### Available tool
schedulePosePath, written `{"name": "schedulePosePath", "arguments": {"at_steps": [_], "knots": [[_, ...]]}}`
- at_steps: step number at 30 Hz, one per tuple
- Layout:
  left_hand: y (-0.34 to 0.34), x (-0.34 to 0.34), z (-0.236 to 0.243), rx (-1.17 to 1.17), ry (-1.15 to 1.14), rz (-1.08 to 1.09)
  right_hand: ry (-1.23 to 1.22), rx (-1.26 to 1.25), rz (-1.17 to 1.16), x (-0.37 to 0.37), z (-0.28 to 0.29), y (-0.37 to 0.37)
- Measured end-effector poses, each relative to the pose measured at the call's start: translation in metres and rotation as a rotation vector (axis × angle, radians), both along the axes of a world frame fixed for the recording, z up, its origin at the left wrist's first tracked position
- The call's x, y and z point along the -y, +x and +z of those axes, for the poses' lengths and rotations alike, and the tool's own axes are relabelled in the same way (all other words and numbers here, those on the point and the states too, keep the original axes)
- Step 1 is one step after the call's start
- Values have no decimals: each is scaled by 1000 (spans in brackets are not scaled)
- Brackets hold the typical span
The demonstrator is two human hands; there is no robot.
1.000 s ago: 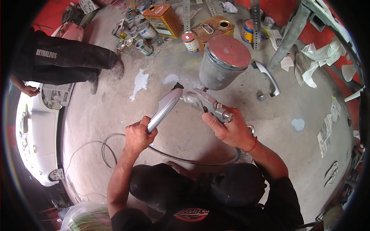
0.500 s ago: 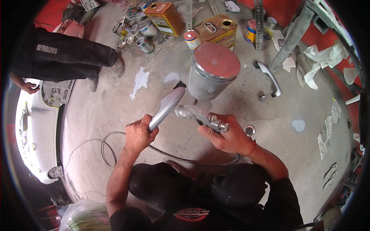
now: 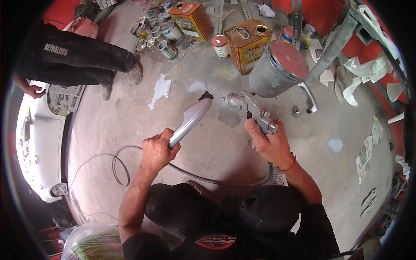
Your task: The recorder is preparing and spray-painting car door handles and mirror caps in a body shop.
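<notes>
My left hand (image 3: 159, 148) is closed round the lower end of a silver car door handle (image 3: 190, 121), which tilts up and to the right with a black piece at its far tip. In my right hand (image 3: 273, 145) is a metal spray gun (image 3: 255, 113), gripped with the thumb against its back. Its nozzle faces toward the door handle, with a gap between them. A grey paint cup (image 3: 273, 76) with a red-stained lid is attached to the gun and tilts to the right. The hose (image 3: 216, 182) curves across the floor below my hands.
A second door handle (image 3: 309, 97) lies on the floor at the right. Rectangular tins (image 3: 249, 47) and several paint cans (image 3: 167, 50) stand at the back. A person in dark trousers (image 3: 86, 54) is at the left beside a white car body part (image 3: 45, 143). Metal stand legs (image 3: 331, 50) rise at right.
My right hand has moved right with the spray gun, and the cup has swung to the right. The door handle in my left hand has barely moved.
</notes>
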State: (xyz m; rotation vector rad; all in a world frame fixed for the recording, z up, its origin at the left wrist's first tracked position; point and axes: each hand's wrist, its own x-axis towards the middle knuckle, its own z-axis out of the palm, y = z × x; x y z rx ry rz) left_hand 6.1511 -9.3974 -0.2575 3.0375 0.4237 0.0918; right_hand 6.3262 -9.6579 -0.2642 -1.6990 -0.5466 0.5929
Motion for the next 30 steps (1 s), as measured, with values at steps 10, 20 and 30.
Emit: {"name": "schedulePosePath", "arguments": {"at_steps": [10, 20, 30], "knots": [[7, 3, 10, 27, 251, -199, 166, 81, 356, -2, 6, -13], [5, 5, 10, 28, 112, -60, 67, 66, 51, 7, -7, -11], [6, 8, 6, -28, -398, 255, 79, 40, 188, 2, 9, -13]]}}
